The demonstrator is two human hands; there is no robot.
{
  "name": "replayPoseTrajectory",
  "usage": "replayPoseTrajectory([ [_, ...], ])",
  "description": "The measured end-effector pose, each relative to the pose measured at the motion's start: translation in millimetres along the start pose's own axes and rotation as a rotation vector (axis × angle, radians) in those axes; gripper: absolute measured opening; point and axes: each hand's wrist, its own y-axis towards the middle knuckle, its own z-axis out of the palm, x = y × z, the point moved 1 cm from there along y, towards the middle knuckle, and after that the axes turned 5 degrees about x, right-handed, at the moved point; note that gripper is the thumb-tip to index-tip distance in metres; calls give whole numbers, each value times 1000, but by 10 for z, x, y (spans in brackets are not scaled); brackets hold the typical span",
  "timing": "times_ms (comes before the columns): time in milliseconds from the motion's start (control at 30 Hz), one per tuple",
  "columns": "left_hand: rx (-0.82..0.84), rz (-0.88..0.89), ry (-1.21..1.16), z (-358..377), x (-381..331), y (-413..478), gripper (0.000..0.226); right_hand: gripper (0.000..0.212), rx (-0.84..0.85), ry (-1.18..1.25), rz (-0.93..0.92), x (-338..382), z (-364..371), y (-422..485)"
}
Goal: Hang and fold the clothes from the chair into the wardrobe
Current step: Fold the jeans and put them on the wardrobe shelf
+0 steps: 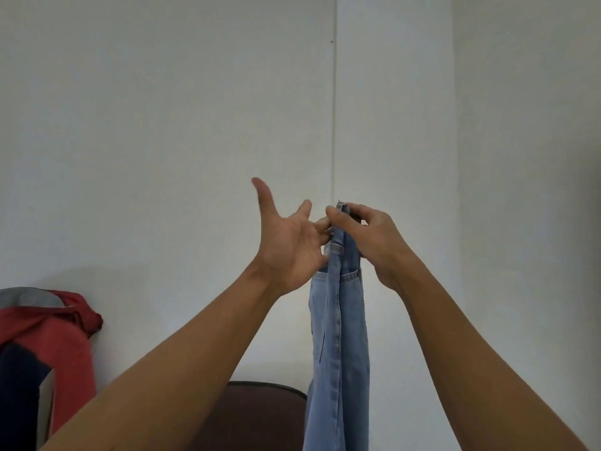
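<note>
Right hand (374,237) pinches waistband of light blue jeans (340,336), hanging straight down before white wall (162,125). Left hand (289,242) spread wide, fingertips touching denim, gripping nothing. No readable labels.

The jeans (338,336) are light blue denim, a thick cloth with stitched seams, faded and matt. On the left, the red top (65,336) is soft cloth, not shiny. The wall (162,125) far behind is smooth, flat white paint. The dark brown chair (257,415) below looks smooth.
</note>
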Motion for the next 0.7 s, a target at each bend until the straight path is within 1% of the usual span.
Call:
replayPoseTrajectory([
  [67, -2, -4, -55, 15, 18, 22, 140, 3, -74, -27, -3, 41, -42, 35],
  [133, -25, -4, -32, 7, -3, 10, 140, 14, -128, -11, 30, 48, -109, 62],
  [167, -61, -6, 34, 6, -16, -8, 134, 20, -134, 20, 53, 39, -153, 70],
  [200, -124, 1, 172, -2, -19, -34, 121, 24, -127, 50, 67, 33, -201, 64],
  [233, -199, 19, 389, -17, -15, -71, 103, 27, -109, 91, 62, 31, -252, 54],
  [267, -283, 52, 672, -48, -10, -105, 85, 31, -95, 147, 45, 32, -305, 47],
  [300, -356, 102, 938, -101, 18, -132, 73, 34, -86, 215, 20, 38, -355, 45],
  [333, -390, 140, 1100, -177, 67, -166, 68, 38, -77, 279, -10, 53, -403, 41],
  [367, -390, 134, 1139, -248, 121, -206, 65, 41, -66, 335, -42, 69, -447, 40],
  [400, -380, 105, 1077, -305, 168, -252, 63, 43, -55, 373, -70, 91, -484, 42],
  [433, -356, 84, 963, -341, 206, -294, 63, 44, -48, 397, -91, 118, -510, 40],
  [500, -303, 67, 703, -372, 266, -329, 70, 45, -41, 423, -110, 150, -547, 48],
  [533, -275, 65, 618, -362, 283, -338, 76, 45, -51, 428, -112, 158, -560, 59],
  [600, -213, 67, 559, -311, 298, -361, 87, 46, -92, 410, -105, 170, -598, 78],
  [633, -182, 70, 554, -282, 293, -374, 89, 47, -128, 386, -100, 170, -635, 92],
  [700, -155, 91, 531, -226, 231, -397, 82, 49, -193, 314, -96, 166, -738, 113],
])
